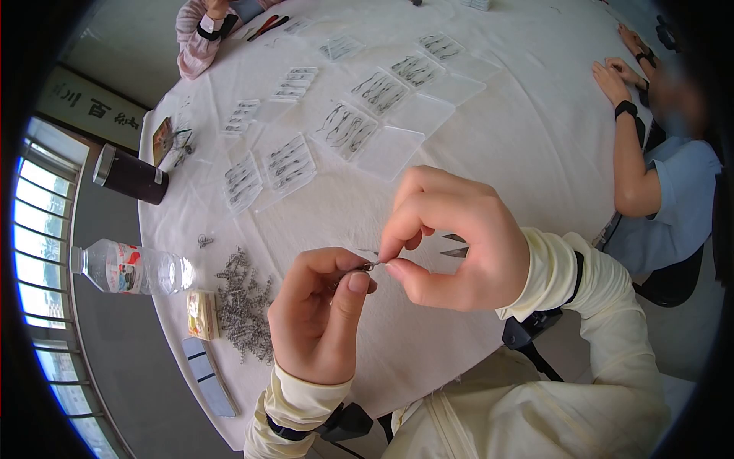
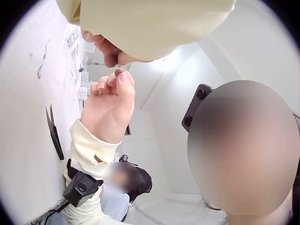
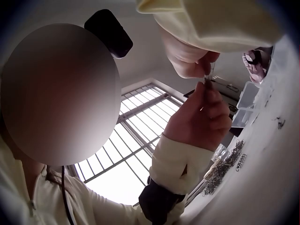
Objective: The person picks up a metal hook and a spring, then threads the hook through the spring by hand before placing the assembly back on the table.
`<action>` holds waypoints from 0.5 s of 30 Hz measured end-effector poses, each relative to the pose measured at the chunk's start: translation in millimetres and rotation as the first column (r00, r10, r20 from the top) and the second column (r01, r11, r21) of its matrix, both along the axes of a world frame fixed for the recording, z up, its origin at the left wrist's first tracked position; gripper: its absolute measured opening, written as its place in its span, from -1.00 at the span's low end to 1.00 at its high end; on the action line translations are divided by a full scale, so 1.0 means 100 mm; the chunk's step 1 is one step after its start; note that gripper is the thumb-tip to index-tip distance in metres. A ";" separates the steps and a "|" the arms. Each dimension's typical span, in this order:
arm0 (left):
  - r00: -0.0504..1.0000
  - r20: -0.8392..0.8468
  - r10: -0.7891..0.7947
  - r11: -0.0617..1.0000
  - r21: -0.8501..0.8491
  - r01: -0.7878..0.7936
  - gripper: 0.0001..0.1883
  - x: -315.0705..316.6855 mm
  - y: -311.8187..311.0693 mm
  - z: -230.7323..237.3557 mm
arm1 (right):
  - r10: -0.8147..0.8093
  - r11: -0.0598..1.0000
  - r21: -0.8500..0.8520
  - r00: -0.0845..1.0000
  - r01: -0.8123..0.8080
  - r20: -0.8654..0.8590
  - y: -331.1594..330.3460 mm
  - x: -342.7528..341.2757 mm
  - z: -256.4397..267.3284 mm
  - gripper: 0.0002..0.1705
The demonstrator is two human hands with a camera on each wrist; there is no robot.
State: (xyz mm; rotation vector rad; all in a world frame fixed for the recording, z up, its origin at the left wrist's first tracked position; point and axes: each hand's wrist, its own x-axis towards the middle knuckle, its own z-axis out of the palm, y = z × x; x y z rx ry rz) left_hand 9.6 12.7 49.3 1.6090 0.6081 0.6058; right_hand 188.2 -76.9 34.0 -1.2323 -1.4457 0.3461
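Between the two hands, in the head view, is a small dark metal piece [image 1: 368, 266]. The left hand [image 1: 321, 317] pinches it between thumb and index finger, the other fingers curled. At its right end the right hand [image 1: 462, 249] pinches thumb and index fingertips together on a thin part too small to make out. Scissors [image 1: 456, 252] lie on the cloth, partly hidden behind the right hand; the left wrist view shows the scissors [image 2: 55, 133] with black handles. A pile of wiry metal pieces [image 1: 245, 306] lies left of the left hand.
Clear plastic boxes [image 1: 289, 162] with dark wiry pieces stand across the white-covered table [image 1: 527, 153]. At the left edge are a bottle [image 1: 126, 268], a dark flask [image 1: 131, 176], a small packet [image 1: 202, 314] and a grey strip [image 1: 210, 376]. Other people sit at the far left and right.
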 end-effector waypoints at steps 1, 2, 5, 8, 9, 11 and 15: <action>1.000 0.009 0.001 1.000 -0.004 -0.001 -0.82 0.00 0.00 0.00 | 0.001 1.000 0.000 1.000 -0.001 0.000 0.00 -0.01 0.00 -0.83; 1.000 0.018 0.001 1.000 -0.007 -0.001 -0.82 0.00 0.00 0.00 | -0.013 1.000 0.003 1.000 0.013 0.027 0.01 -0.02 0.00 -0.82; 1.000 0.014 0.001 1.000 -0.012 -0.001 -0.81 0.00 0.00 0.01 | -0.021 1.000 -0.005 0.998 0.021 0.052 0.03 -0.04 -0.04 -0.81; 1.000 -0.003 0.013 1.000 -0.011 -0.013 -0.80 0.01 -0.02 0.03 | -0.004 1.000 -0.023 0.999 0.005 0.037 0.03 -0.02 -0.05 -0.82; 1.000 -0.003 0.014 1.000 -0.011 -0.014 -0.80 0.01 -0.02 0.03 | 0.006 1.000 -0.029 1.000 -0.005 0.025 0.03 -0.01 -0.05 -0.83; 1.000 0.000 0.009 1.000 0.000 -0.009 -0.79 0.00 -0.01 0.02 | 0.006 1.000 -0.021 1.000 -0.006 0.015 0.03 -0.01 -0.04 -0.83; 1.000 -0.015 0.019 1.000 0.013 -0.019 -0.78 0.00 0.00 0.03 | -0.001 1.000 0.008 1.000 0.001 0.024 0.04 -0.01 -0.05 -0.84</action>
